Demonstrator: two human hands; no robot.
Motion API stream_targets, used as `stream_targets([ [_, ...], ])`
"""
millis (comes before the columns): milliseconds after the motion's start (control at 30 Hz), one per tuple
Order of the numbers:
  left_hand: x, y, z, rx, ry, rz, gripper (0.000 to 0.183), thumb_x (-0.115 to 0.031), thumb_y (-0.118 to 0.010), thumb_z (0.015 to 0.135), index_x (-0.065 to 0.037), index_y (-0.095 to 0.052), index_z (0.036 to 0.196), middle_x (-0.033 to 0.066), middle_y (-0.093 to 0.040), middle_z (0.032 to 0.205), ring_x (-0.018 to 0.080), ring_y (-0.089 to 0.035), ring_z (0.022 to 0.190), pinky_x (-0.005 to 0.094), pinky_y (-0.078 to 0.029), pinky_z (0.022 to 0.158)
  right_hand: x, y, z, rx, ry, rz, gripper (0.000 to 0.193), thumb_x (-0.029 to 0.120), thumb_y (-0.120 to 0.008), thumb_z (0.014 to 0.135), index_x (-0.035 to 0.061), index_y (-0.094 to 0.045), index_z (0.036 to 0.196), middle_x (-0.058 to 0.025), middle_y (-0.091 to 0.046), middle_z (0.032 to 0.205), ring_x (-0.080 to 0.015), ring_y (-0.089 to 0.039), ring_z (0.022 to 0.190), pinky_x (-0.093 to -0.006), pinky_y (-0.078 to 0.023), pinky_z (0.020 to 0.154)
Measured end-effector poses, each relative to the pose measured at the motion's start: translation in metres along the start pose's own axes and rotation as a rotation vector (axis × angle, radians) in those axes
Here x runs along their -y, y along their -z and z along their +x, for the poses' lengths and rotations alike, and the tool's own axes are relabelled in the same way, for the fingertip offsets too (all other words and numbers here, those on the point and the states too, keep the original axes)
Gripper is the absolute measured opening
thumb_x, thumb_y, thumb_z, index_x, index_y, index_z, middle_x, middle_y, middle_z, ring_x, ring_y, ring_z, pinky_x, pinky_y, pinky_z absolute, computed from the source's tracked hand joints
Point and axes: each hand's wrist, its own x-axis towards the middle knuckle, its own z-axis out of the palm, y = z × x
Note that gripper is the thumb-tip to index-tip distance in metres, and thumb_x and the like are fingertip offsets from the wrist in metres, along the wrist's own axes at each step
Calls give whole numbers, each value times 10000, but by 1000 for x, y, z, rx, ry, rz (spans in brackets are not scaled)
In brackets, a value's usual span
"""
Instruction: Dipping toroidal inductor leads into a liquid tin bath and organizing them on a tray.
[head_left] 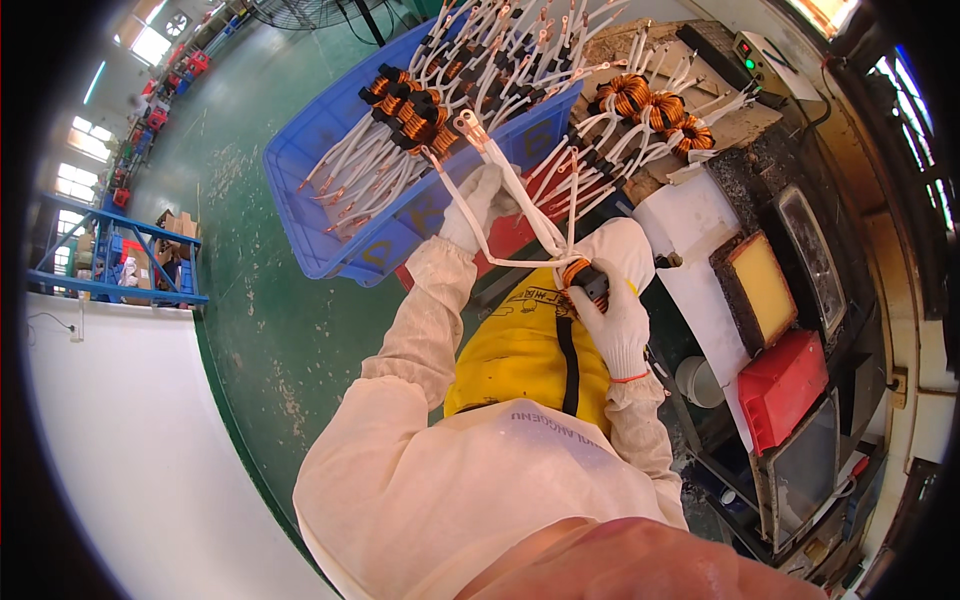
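- White gloves cover both your hands.
- Your right hand [622,325] is closed around a coil [588,284] of orange wire with a black part. The coil is just outside the blue bin [400,235], on the side near you.
- Your left hand [468,215] is by the near wall of the blue bin, right next to the coil's long white wires [525,205]. I can't tell if its fingers squeeze them.
- Inside the blue bin, lots of other coils [410,112] sit in a bunch.
- Right of the blue bin, three more coils [665,110] sit close together.
- Farther right of the blue bin, and nearer you, are a yellow block [765,285] and a red tray [785,390].
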Motion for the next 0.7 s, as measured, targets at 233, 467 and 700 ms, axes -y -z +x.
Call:
stream_targets([
  [233,14,5,11,-31,33,-180,388,-360,-476,1073,2,-617,1059,52,-615,741,165,-562,641,325,-492,649,-7,-3,4,-7,-2,-1,483,322,-746,839,148,-608,1268,-163,-710,990,-329,-723,862,-362,-566,744],
  [467,22,13,22,15,106,-207,391,-375,-453,1078,-25,-629,1075,69,-666,856,154,-637,725,321,-575,685,-2,-1,3,-1,-7,-9,493,336,-746,842,147,-607,1275,-156,-707,964,-314,-725,842,-354,-566,734],
  [700,33,22,19,-64,91,-181,385,-361,-462,1073,-14,-620,1126,108,-689,958,194,-678,829,345,-607,783,-1,-1,3,4,-2,-13,486,331,-747,844,152,-608,1275,-153,-709,979,-314,-724,846,-350,-566,739],
])
